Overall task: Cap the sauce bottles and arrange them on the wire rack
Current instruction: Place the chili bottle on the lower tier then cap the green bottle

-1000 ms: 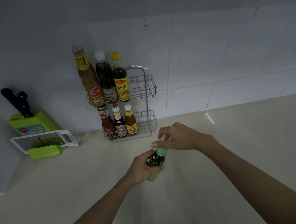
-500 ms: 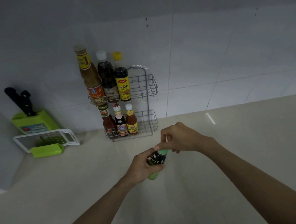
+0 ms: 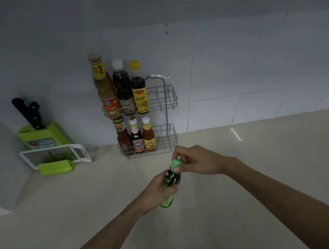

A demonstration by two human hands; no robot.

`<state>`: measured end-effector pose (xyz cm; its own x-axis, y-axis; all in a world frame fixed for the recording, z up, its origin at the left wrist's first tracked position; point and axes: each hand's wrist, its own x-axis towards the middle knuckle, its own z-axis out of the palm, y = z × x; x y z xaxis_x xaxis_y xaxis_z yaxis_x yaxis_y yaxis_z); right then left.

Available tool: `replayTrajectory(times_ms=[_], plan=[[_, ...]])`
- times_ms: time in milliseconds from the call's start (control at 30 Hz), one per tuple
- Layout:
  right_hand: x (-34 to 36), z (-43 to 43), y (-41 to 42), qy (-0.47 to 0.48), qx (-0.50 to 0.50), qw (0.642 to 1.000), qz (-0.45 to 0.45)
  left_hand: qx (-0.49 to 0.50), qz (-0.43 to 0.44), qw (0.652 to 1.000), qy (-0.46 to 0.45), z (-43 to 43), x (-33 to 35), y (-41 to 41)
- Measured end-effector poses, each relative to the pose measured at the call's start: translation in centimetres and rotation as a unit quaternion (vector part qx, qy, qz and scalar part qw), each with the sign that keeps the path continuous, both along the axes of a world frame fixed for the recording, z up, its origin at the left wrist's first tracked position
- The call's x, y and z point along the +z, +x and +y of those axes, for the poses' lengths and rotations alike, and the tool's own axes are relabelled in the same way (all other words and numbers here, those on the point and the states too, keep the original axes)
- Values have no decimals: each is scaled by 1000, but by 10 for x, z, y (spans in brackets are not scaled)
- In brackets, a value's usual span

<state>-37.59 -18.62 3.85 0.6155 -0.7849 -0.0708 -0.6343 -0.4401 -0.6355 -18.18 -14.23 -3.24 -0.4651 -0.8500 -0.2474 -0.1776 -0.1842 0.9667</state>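
Reaching forward over the counter [image 3: 266, 174], our left hand [image 3: 160, 189] wraps closed around the body of the dark sauce bottle [image 3: 170, 181], tilted away from us. Our right hand [image 3: 199, 160] comes in from the right, fingertips [image 3: 177, 168] pinched on its green cap [image 3: 176, 163], just before the wire rack [image 3: 167, 101].

Left hand [image 3: 158, 188] grips a green-labelled bottle [image 3: 170, 181]; right hand [image 3: 197, 159] pinches its green cap [image 3: 176, 163] before the wire rack [image 3: 165, 104]
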Motion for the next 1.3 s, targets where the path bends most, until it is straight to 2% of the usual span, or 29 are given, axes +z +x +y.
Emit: replayTrajectory(times_ms=[100, 200, 267, 400, 500, 600, 733, 833, 967, 1100, 1300], plan=[[-4, -1, 10, -5, -38, 999, -14, 82, -14, 996, -34, 6, -1, -9], [0, -5, 14, 14, -40, 999, -32, 140, -70, 985, -78, 5, 5, -15], [12, -13, 11, 51, -35, 996, -58, 114, -83, 988, -66, -1, 13, -13], [36, -30, 1, 102, -38, 990, -88, 21, -32, 999, 17, -12, 19, 3], [28, -34, 3, 125, -70, 982, -123, 62, -7, 998, 16, -13, 7, 5], [-4, -24, 14, 146, -165, 958, -185, 136, -20, 990, -3, -16, -6, 0], [-44, -12, 30, 133, -225, 953, -154, 157, -44, 986, -25, -22, -17, -7], [-50, -30, 33, 105, -254, 948, -162, 126, -41, 991, -4, -39, -28, -1], [-49, -71, 39, 46, -341, 910, -232, 162, -85, 983, 15, -78, -37, 17], [-63, -111, 52, 8, -362, 896, -258, 196, -106, 974, -35, -116, -34, 28], [-94, -149, 70, 10, -359, 905, -229, 192, -105, 973, -72, -148, -40, 32]])
